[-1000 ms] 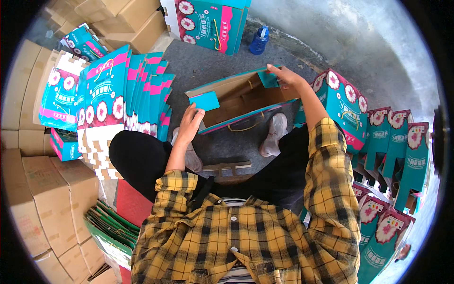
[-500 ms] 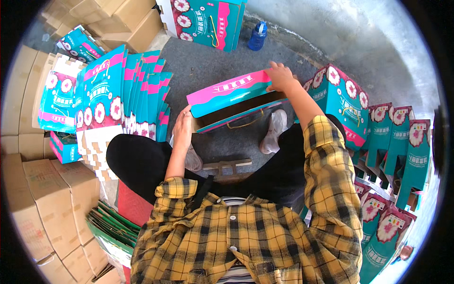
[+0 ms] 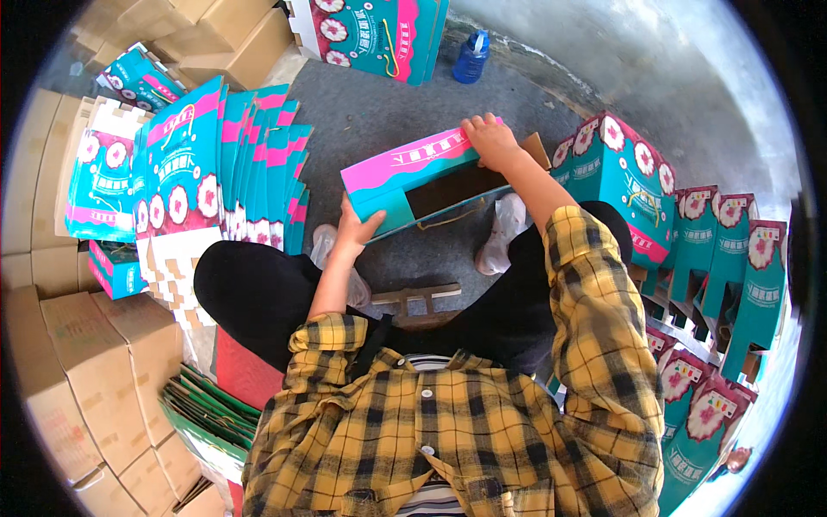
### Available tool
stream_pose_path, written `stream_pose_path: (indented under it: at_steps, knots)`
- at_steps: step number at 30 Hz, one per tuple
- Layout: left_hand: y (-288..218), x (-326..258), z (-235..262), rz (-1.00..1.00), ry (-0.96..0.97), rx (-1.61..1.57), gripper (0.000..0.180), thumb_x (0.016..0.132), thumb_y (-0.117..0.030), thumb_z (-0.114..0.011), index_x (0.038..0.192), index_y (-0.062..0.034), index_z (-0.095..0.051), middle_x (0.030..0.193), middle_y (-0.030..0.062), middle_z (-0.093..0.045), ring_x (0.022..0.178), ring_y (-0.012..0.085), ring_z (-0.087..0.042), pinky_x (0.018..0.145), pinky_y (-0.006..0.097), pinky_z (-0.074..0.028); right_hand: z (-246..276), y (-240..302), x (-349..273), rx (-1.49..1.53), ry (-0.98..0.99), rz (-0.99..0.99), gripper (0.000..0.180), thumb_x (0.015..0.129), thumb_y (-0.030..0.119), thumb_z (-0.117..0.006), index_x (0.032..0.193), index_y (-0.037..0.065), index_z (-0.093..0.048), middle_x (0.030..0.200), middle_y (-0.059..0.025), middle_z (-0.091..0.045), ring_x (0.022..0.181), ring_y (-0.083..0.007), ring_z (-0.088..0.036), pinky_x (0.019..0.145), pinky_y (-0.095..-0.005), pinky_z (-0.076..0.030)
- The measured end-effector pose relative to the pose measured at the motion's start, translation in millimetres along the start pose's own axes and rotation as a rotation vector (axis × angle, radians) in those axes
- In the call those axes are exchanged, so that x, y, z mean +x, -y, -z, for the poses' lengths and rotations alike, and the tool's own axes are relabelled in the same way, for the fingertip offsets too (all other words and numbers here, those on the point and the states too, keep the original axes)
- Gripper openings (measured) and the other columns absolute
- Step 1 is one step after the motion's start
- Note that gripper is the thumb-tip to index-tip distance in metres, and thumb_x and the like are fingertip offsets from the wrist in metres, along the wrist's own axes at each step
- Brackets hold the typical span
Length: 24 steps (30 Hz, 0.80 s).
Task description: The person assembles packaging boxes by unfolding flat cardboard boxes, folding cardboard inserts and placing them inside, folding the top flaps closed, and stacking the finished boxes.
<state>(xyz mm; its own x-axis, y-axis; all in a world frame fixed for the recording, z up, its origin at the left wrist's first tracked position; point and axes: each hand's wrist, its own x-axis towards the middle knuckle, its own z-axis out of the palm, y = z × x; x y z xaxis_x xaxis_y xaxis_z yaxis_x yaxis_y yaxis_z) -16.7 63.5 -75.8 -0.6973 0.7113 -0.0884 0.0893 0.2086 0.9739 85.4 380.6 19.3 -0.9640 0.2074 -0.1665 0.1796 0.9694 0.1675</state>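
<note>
Fingers of the left hand [image 3: 351, 231] curl around the near left end of a teal and pink cardboard gift box [image 3: 422, 179], gripping it, while the right hand [image 3: 491, 142] lies over the far right end with fingers bent down on its top edge. That box hangs above the grey concrete floor [image 3: 379, 103], between the person's knees, its brown inside and a thin cord showing on the open side. Flat folded teal and pink box blanks [image 3: 215, 172] stand in a leaning row to the left. Assembled teal boxes [image 3: 689, 233] line up on the right. Plain brown cartons [image 3: 95, 379] are stacked lower left. One blue plastic bottle [image 3: 472, 57] stands farther off.
</note>
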Motion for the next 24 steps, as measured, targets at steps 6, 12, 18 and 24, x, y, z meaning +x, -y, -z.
stream_pose_path:
  at_steps: [6, 12, 18, 24]
  knots:
    - [2.1, -1.5, -0.6, 0.007, -0.004, -0.033, 0.084, 0.072, -0.033, -0.076, 0.133, 0.0018, -0.029, 0.120, 0.0146, -0.050, 0.110, 0.0225, -0.050, 0.093, 0.036, -0.040, 21.5, -4.3, -2.1, -0.052, 0.072, -0.033, 0.075, 0.056, 0.029, -0.084, 0.119, 0.007, -0.049, 0.113, -0.0092, -0.056, 0.105, -0.0306, -0.055, 0.081, -0.0380, -0.051]
    - [1.7, 0.7, 2.9, -0.013, 0.034, -0.132, 0.085, 0.072, -0.035, -0.077, 0.133, 0.0011, -0.030, 0.119, 0.0133, -0.051, 0.108, 0.0214, -0.050, 0.092, 0.035, -0.041, 56.6, -90.9, -11.7, 0.378, 0.514, -0.430, 0.061, 0.083, 0.057, -0.050, 0.115, 0.006, -0.056, 0.125, -0.0140, -0.054, 0.106, -0.0255, -0.058, 0.079, -0.0402, -0.052]
    - [-1.5, 3.0, -1.5, 0.009, 0.057, -0.155, 0.090, 0.071, -0.038, -0.076, 0.136, 0.0023, -0.029, 0.121, 0.0154, -0.051, 0.110, 0.0226, -0.050, 0.094, 0.036, -0.040, 18.1, -61.7, -48.6, 1.025, 0.718, -0.194, 0.082, 0.085, 0.069, -0.036, 0.133, 0.004, -0.044, 0.135, -0.0156, -0.046, 0.121, -0.0300, -0.046, 0.097, -0.0438, -0.039]
    - [-0.3, -9.5, 6.7, 0.158, -0.060, -0.158, 0.080, 0.074, -0.032, -0.074, 0.135, 0.0024, -0.035, 0.122, 0.0163, -0.052, 0.112, 0.0237, -0.051, 0.094, 0.036, -0.040, 51.6, -55.8, -47.9, 0.967, 1.102, 0.100, 0.106, 0.072, 0.082, -0.040, 0.141, 0.002, -0.031, 0.146, -0.0174, -0.029, 0.136, -0.0311, -0.025, 0.111, -0.0416, -0.020]
